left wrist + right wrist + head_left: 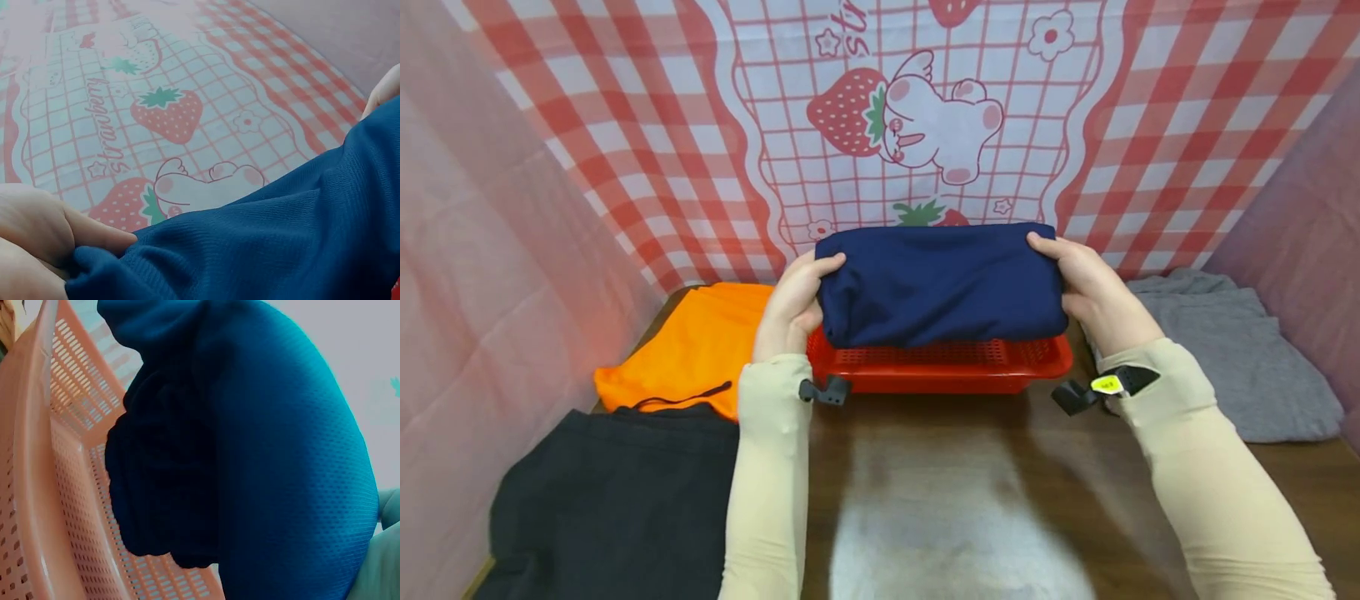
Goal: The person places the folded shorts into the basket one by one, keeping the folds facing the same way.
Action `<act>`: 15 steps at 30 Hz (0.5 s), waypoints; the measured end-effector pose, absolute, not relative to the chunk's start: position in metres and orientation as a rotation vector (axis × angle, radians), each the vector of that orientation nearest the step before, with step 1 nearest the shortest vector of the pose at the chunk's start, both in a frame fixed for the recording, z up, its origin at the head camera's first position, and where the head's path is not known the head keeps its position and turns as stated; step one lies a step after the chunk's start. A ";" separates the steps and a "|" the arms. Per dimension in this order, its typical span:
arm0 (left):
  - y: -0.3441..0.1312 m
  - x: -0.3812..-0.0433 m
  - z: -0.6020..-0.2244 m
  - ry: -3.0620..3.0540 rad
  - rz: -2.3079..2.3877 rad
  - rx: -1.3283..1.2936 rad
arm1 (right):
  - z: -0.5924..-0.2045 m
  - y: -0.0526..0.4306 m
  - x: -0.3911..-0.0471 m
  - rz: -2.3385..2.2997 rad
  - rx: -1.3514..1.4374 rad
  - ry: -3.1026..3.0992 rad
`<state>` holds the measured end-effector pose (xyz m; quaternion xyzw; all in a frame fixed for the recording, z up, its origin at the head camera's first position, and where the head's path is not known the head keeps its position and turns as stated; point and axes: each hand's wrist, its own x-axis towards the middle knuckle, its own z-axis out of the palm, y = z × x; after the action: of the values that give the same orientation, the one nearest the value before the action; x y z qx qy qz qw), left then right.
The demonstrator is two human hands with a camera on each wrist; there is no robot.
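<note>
A folded navy blue cloth (pixel 940 287) is stretched between both hands, above a red plastic basket (pixel 925 379). My left hand (pixel 792 304) grips its left end, thumb lying on the near face. At the right end my right hand (pixel 1093 287) holds the cloth the same way, with its other fingers mostly hidden behind. In the left wrist view the cloth (pixel 269 244) sags a little between the hands. The right wrist view shows loose folds on the underside of the cloth (pixel 287 456), over the perforated inside of the basket (pixel 34 487).
On the left lie an orange garment (pixel 700 333) with a dark cord and a black folded garment (pixel 617 508). A grey folded cloth (pixel 1240 358) lies at the right. Behind the basket rises a red-and-white checked strawberry curtain (pixel 925 108). Everything rests on a brown wooden table (pixel 940 500).
</note>
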<state>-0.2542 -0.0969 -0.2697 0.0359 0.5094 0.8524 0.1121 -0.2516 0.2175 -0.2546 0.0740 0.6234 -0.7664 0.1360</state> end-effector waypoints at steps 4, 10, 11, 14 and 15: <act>-0.097 -0.259 -0.265 1.528 2.478 0.123 | -0.254 0.214 -0.260 -2.257 0.285 1.724; -0.098 -0.266 -0.264 1.558 2.503 0.111 | -0.257 0.208 -0.267 -2.291 0.320 1.708; -0.098 -0.268 -0.266 1.557 2.505 0.105 | -0.259 0.207 -0.267 -2.276 0.323 1.727; -0.097 -0.270 -0.275 1.555 2.506 0.035 | -0.266 0.206 -0.270 -2.191 0.345 1.797; -0.097 -0.271 -0.279 1.557 2.502 0.004 | -0.270 0.205 -0.271 -2.160 0.354 1.821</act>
<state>-0.2712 -0.0969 -0.2790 0.0013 0.5260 0.8450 0.0970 -0.2708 0.2052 -0.2698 0.1230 0.6328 -0.7503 0.1467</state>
